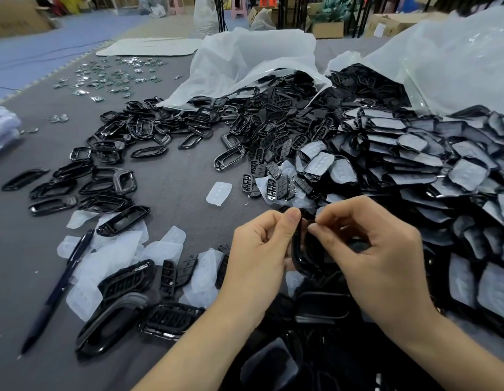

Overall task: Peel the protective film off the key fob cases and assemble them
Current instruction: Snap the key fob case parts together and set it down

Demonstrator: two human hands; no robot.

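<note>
I hold a glossy black key fob case (298, 253) upright between both hands, low in the middle of the view. My left hand (259, 249) grips its left edge, thumb at the top. The thumb and forefinger of my right hand (372, 255) pinch at the case's top edge, where the film is too small to make out. A big heap of film-covered case parts (414, 165) lies to the right. Black frames (115, 165) are spread on the left. Peeled clear films (118, 249) lie in front, among black button inserts (169, 277).
A dark pen (56, 289) lies at the left on the grey mat (174, 187). Two open clear plastic bags (245, 60) spill parts at the back. Small shiny emblems (109, 77) are scattered far left. More black parts (321, 309) lie under my wrists. Cardboard boxes stand behind.
</note>
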